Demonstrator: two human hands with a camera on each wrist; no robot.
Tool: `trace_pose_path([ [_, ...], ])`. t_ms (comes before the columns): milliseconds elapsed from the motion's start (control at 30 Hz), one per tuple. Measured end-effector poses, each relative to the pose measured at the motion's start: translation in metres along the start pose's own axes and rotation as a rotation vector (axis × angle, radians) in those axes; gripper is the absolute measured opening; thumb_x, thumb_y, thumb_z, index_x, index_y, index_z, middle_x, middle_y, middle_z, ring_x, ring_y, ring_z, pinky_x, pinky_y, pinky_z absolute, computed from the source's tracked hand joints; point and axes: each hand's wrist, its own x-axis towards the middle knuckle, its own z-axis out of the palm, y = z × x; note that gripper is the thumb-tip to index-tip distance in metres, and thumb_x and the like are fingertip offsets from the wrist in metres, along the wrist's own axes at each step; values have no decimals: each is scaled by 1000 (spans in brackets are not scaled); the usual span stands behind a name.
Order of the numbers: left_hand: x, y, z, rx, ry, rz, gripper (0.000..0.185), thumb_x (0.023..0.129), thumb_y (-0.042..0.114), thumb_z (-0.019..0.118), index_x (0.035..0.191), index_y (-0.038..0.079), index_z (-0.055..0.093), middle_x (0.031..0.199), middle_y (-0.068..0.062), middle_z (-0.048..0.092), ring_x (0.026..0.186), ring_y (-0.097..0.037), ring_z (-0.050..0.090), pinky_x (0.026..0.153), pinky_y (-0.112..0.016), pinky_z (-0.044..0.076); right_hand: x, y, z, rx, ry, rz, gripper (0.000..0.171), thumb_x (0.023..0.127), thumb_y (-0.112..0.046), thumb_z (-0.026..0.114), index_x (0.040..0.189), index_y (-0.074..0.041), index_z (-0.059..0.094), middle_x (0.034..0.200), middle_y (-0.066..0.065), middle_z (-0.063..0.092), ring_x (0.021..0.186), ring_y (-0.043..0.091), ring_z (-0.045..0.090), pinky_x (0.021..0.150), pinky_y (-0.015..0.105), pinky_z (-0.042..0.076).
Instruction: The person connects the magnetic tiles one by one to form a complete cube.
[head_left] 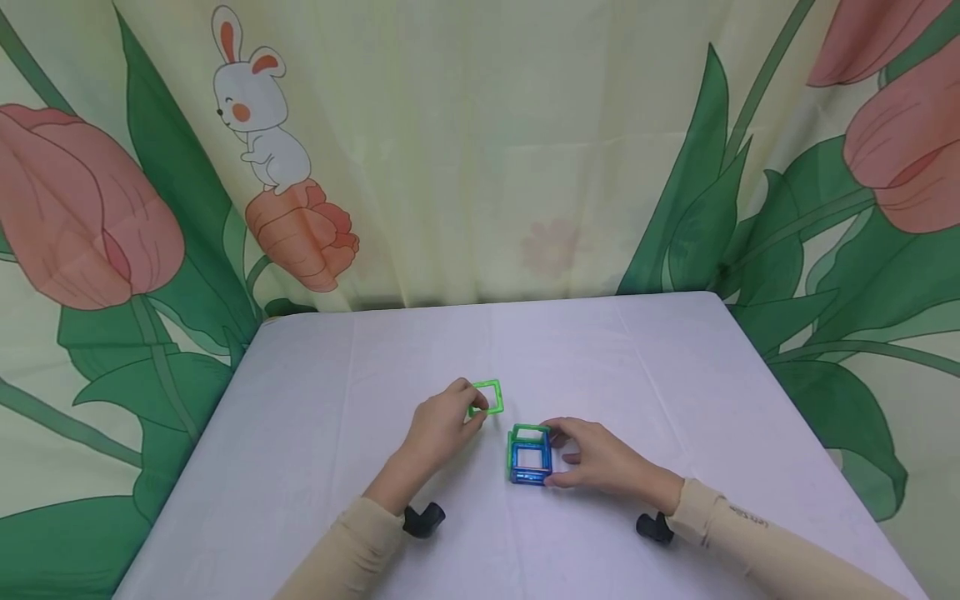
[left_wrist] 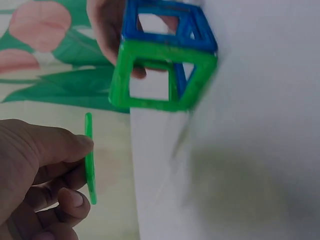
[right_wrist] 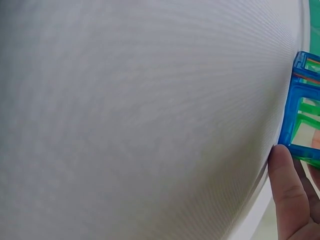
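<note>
— Where was the open cube of blue and green plastic frame tiles (head_left: 530, 455)?

— It stood on the white-clothed tabletop (head_left: 315, 433), near the front edge. The right hand (head_left: 600, 457) held its right side, fingers curled against the frames.

— And the other hand?

— The left hand (head_left: 442, 423) pinched a loose light-green square plastic frame tile (head_left: 486, 397) between thumb and fingers, just left of and behind the cube, apart from it.

— Behind them?

— A curtain printed with tulips and a rabbit (head_left: 480, 142).

Both arms wear long beige sleeves. The right sleeve (head_left: 738, 521) has small dark lettering. A black mount (head_left: 424, 518) sits at each wrist.
</note>
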Motion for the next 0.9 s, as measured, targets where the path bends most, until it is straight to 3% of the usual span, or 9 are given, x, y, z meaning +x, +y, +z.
trace_pose_path([
  [367,-21,37,3,1,-40,129,9,95,22,76,102,16,74,105,5,68,72,-2,59,64,-15,49,1,0,-1,-16,-7,-18,77,78,-30,92,141,-6,55,122,1,65,116,21,64,91,26,57],
  [600,-25,45,13,67,-23,204,8,94,23,76,100,17,75,101,6,67,62,3,49,56,-12,42,1,0,-2,0,-10,-10,79,78,-29,92,142,-2,53,121,3,65,117,21,64,91,26,57],
  [900,-27,53,20,96,-57,222,6,91,22,78,97,19,77,96,7,66,63,3,50,56,-13,42,1,2,-2,17,-7,-20,76,78,-27,92,141,-4,54,123,3,65,119,22,63,92,25,57],
])
